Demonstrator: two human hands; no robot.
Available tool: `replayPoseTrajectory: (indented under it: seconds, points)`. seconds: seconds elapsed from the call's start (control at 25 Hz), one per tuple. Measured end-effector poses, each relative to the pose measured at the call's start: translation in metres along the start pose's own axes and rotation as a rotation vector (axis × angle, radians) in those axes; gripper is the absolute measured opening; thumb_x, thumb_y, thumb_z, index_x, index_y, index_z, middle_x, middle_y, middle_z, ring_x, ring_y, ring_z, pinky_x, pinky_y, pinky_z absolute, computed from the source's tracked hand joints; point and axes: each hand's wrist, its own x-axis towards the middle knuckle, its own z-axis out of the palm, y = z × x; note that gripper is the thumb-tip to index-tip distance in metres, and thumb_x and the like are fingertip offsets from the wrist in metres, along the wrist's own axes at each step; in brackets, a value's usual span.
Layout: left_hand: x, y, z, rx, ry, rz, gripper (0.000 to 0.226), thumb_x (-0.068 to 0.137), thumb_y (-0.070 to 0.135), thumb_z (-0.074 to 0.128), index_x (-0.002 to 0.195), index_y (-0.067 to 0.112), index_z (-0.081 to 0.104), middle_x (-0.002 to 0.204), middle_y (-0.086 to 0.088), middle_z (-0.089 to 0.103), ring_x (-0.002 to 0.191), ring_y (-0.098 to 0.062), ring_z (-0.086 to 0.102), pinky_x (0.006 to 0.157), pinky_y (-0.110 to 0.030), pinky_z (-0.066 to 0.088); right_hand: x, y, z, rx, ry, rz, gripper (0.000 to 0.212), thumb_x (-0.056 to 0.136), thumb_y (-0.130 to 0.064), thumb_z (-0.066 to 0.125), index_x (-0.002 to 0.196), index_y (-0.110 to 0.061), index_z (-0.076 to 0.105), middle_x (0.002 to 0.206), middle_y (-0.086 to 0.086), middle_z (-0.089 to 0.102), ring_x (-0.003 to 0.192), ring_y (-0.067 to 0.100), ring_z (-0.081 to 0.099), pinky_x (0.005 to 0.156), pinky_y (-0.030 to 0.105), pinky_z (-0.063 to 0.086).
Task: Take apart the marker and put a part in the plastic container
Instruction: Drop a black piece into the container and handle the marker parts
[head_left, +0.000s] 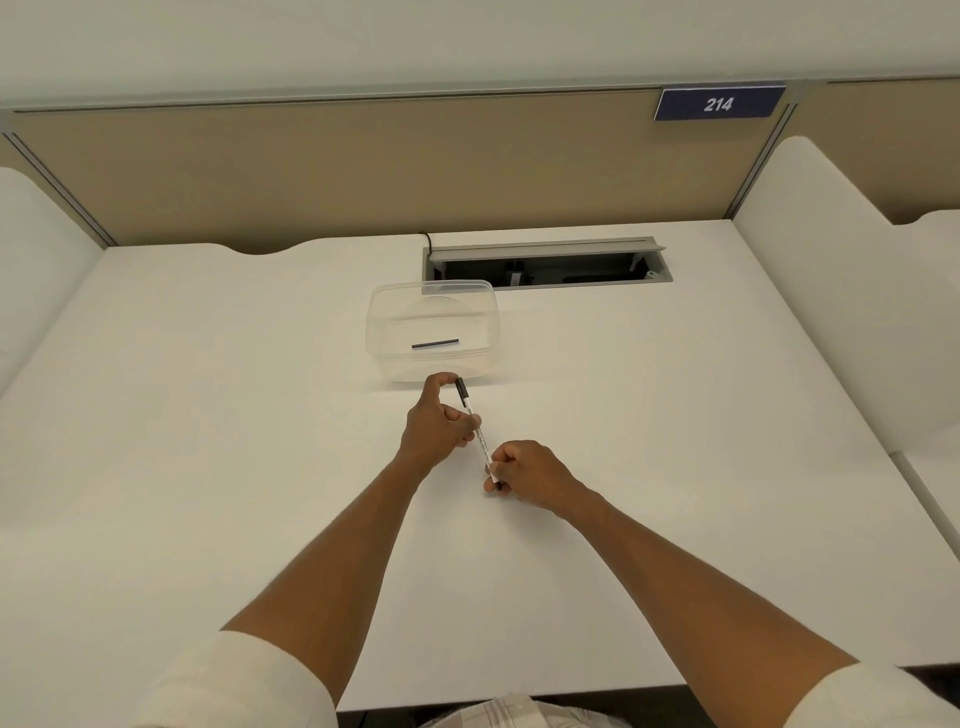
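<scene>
Both hands grip the marker, mid-disassembly.

The left hand (434, 428) fingers pinch the marker (477, 434) near its black cap (461, 388); the right hand (522, 475) fingers close on the lower end. It hangs above the tabletop (208, 415), just before the plastic container (431, 330), where a dark thin part (435, 343) already lies; this marker seems yet unseparated.

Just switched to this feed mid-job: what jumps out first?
Dead centre, both hands hold a marker above the white desk: the left hand on its upper barrel near the black cap, the right hand at its near end. Just beyond sits a clear container with a dark stick-like part already in it. A blue sign reading 214 is top right.
</scene>
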Motion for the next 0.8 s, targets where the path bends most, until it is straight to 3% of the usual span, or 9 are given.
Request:
replayPoseTrajectory:
  seconds: [0.2,0.32,0.4,0.64,0.8]
  points:
    - [0.006,0.0,0.008,0.109,0.014,-0.07,0.053,0.07,0.009,0.068,0.111,0.034,0.047,0.067,-0.009,0.072,0.057,-0.021,0.068,0.071,-0.036,0.06,0.011,0.007,0.003,-0.126,0.108,-0.077,0.007,0.085,-0.021,0.065,0.086,-0.013,0.067,0.072,-0.004,0.066,0.062,0.01,0.058,0.061,0.023,0.047]
    - [0.008,-0.003,0.016,0.153,0.02,-0.092,0.051,0.069,0.008,0.066,0.109,0.035,0.048,0.068,-0.01,0.073,0.061,-0.023,0.07,0.071,-0.036,0.062,0.015,0.006,0.009,-0.203,0.148,-0.096,0.013,0.079,-0.02,0.074,0.084,-0.016,0.063,0.065,-0.008,0.057,0.056,0.006,0.051,0.054,0.02,0.041]
    - [0.011,-0.004,0.021,0.178,0.015,-0.098,0.051,0.068,0.008,0.066,0.109,0.034,0.049,0.071,-0.011,0.073,0.067,-0.026,0.072,0.072,-0.038,0.062,0.016,0.004,0.014,-0.229,0.177,-0.079,0.017,0.077,-0.018,0.075,0.081,-0.018,0.059,0.066,-0.005,0.058,0.057,0.011,0.051,0.055,0.025,0.044]
    - [0.021,-0.009,0.029,0.267,0.006,-0.131,0.056,0.067,0.01,0.065,0.117,0.033,0.055,0.08,-0.01,0.074,0.073,-0.028,0.072,0.076,-0.039,0.061,0.02,0.004,0.019,-0.28,0.217,-0.059,0.02,0.077,-0.018,0.074,0.088,-0.017,0.057,0.081,0.003,0.066,0.073,0.024,0.062,0.066,0.035,0.052]
    - [0.025,-0.01,0.034,0.349,0.012,-0.088,0.063,0.067,0.013,0.067,0.127,0.03,0.057,0.087,0.0,0.073,0.078,-0.019,0.069,0.073,-0.028,0.055,0.023,0.006,0.023,-0.291,0.246,-0.043,0.021,0.075,-0.02,0.073,0.087,-0.017,0.056,0.077,-0.001,0.062,0.067,0.022,0.058,0.062,0.033,0.051]
